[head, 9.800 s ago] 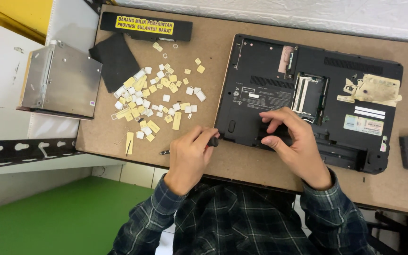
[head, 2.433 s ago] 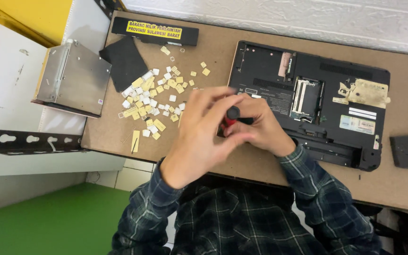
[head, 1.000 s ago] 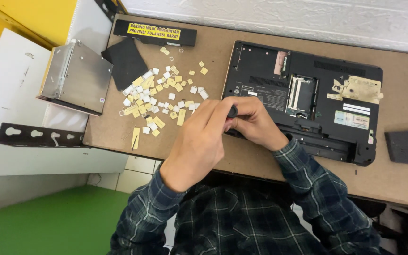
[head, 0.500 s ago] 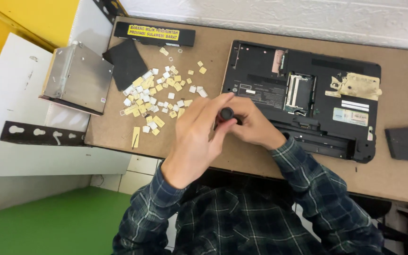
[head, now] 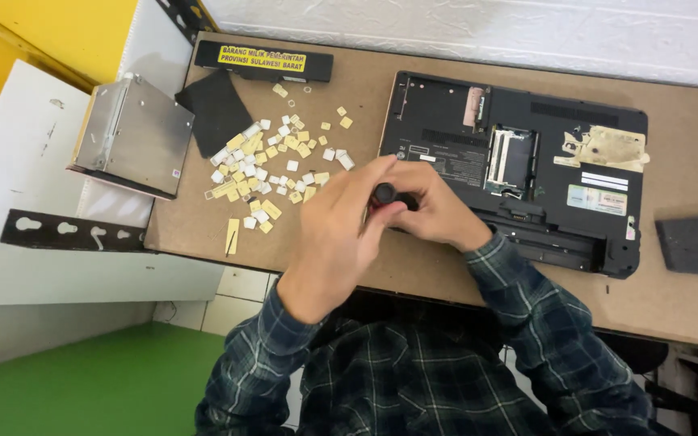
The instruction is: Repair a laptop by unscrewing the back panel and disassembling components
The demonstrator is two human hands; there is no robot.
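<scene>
A: Screwdriver (head: 384,194) sits upright between both hands, black handle end up, over the near-left corner of the laptop (head: 519,161). The left hand (head: 341,234) is wrapped round it from the near side and the right hand (head: 438,214) is curled close against it from the far side, fingers narrow. I cannot see the tip.

B: Then that's the risk. With the tip hidden under the fingers, it could sit crooked in a screw and ride out, and chew the head.

A: Or skid across the open underside. The memory bay (head: 510,153) lies just beyond the hands, uncovered.

B: What about the loose bits?

A: The heap of pale keycaps (head: 272,165) lies on the desk (head: 446,274) just left of the left hand, spread toward the near edge. A swing of that forearm could sweep some off to the floor.

B: And the metal drive (head: 132,136)?

A: It hangs half over the left edge of the desk, well apart from the hands. A knock to the desk might tip it.
</scene>
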